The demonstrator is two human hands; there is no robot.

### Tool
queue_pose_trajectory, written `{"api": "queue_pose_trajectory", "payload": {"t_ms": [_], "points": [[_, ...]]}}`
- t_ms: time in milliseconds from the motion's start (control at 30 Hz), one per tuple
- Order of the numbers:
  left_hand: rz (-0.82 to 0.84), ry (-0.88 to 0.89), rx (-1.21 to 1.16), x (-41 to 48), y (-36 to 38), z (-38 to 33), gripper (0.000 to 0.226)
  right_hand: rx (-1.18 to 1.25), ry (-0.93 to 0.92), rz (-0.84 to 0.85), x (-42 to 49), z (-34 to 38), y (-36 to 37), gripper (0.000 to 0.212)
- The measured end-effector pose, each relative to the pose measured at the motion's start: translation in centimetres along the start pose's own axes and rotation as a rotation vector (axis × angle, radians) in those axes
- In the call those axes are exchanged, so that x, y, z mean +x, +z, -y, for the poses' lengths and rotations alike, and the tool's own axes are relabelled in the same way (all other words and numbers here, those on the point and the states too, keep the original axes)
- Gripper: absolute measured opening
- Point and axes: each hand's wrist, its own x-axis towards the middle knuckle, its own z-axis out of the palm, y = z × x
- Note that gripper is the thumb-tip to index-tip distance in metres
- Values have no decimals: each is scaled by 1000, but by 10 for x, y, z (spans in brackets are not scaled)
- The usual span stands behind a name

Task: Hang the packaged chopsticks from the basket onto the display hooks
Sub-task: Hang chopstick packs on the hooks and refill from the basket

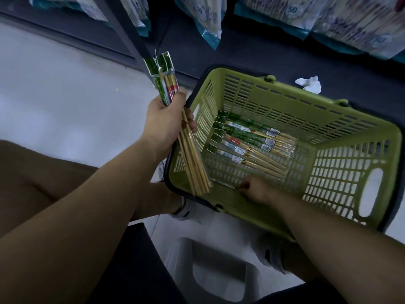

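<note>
A green plastic basket (pixel 341 137) sits on the floor, tilted toward me. Several packaged chopsticks (pixel 252 145) with green header cards lie flat on its bottom. My left hand (pixel 166 119) grips a bundle of chopstick packs (pixel 173 110) just left of the basket, header cards pointing up, bare stick ends hanging down over the basket's near-left corner. My right hand (pixel 256 189) is inside the basket at its near wall, fingers curled and pinching the end of a clear pack that lies on the bottom.
Dark shelving stands behind the basket, with large bagged goods (pixel 328 25) hanging above. A crumpled white paper (pixel 309 83) lies on the shelf base. A white plastic stool (pixel 219 270) is under me, my knees on both sides. Pale floor lies to the left.
</note>
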Motion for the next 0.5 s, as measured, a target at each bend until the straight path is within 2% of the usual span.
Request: {"api": "queue_pose_trajectory", "payload": {"t_ms": [100, 167, 233, 300, 400, 433, 500], "points": [[-3, 6, 0, 1, 1, 3, 24, -29, -35, 57, 4, -2, -6, 23], [-10, 5, -3, 1, 3, 4, 25, -48, -52, 35, 5, -2, -14, 16], [-11, 1, -3, 2, 4, 5, 26, -36, -65, -50, 7, -1, -24, 5], [-5, 1, 1, 3, 4, 5, 27, -20, -76, -170, 11, 2, -35, 14], [1, 9, 22, 4, 3, 6, 26, -116, -97, -403, 17, 6, -49, 6], [1, 9, 23, 3, 3, 6, 26, -191, -100, -480, 20, 6, -51, 11], [4, 10, 24, 3, 3, 6, 27, -344, -62, -547, 25, 5, -52, 38]]}}
